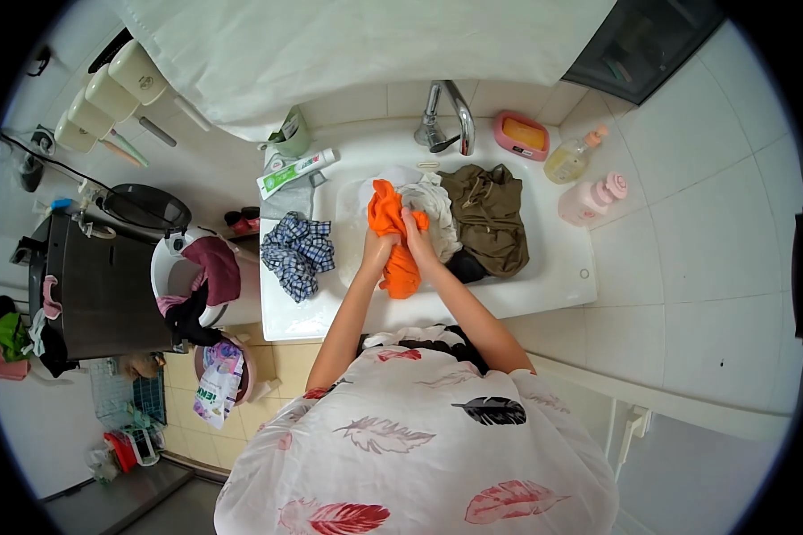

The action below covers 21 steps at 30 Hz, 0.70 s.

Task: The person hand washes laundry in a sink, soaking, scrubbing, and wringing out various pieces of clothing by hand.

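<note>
Grip: left hand (381,250) and right hand (418,237) both clamped on the orange cloth (401,275), bunched between them over the basin of the sink (558,287). Finger placement partly hidden in the folds.

Main risk, my reading: if the fabric is wet or soapy, one side could slide out of the fingers. Lower end hangs loose toward the sink's front edge; a hard twist or pull could flick drips onto the patterned top (393,437).

Just right of the hands, white cloth (437,214) lies close against the orange. Colour could bleed if the dye runs; folds could snag and drag along. Black cloth (465,267) and brown garment (488,218) beyond: same dye worry.

Left ledge: checked cloth (296,256) near the front rim, so an elbow swung wide could push it off. Behind it, tube (296,173) lies slantwise over grey cloth (305,198); tugging that cloth would tip the tube.

Back right: soap dish (522,135), pump bottle (573,157), pink bottle (592,199), well apart from both hands; only a wide sweep looks likely to topple them.
</note>
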{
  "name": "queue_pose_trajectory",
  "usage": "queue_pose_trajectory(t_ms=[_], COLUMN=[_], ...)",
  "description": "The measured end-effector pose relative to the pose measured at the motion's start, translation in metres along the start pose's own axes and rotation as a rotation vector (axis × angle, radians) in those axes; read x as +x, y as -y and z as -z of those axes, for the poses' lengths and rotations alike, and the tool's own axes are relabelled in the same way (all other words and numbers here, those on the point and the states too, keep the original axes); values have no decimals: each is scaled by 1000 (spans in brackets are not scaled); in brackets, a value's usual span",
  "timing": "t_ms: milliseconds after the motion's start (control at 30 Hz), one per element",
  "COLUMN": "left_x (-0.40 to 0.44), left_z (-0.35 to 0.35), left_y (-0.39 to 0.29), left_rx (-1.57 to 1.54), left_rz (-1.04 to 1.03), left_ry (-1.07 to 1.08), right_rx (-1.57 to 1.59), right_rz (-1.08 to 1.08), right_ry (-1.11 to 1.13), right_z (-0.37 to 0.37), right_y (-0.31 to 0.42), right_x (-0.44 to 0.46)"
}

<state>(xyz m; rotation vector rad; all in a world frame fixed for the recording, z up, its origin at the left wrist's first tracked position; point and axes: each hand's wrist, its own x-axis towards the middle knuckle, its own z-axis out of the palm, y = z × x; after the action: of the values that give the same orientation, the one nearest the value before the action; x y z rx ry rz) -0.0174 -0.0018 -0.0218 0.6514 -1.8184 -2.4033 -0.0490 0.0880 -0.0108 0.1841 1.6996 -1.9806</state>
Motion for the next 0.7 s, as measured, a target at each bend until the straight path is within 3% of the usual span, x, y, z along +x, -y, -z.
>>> queue_pose_trajectory(t_ms=[100,233,300,333,433,567,633,700], left_x=[-4,-3,-5,-6,-6,-7,-3,5], left_z=[-13,-12,-16,-15,-15,-14,-8,0], left_y=[-3,-1,-2,-2,-2,3,2,6], left_rx=[-45,-50,63,95,109,38,-17,-17], left_rz=[-136,-91,-241,-186,-196,-167,4,-13], left_ry=[12,111,130,112,155,137,125,105], right_rx=[94,137,190,188,117,-98,-240,-413], right_rz=[54,98,88,88,76,226,276,515], right_ry=[-77,-124,-165,-163,-99,-81,-82,-57], right_z=[-5,-5,-4,-2,8,16,20,19], right_y=[-4,-2,-4,-7,-21,-28,-31,-26], right_x=[-1,-1,2,5,16,31,38,36])
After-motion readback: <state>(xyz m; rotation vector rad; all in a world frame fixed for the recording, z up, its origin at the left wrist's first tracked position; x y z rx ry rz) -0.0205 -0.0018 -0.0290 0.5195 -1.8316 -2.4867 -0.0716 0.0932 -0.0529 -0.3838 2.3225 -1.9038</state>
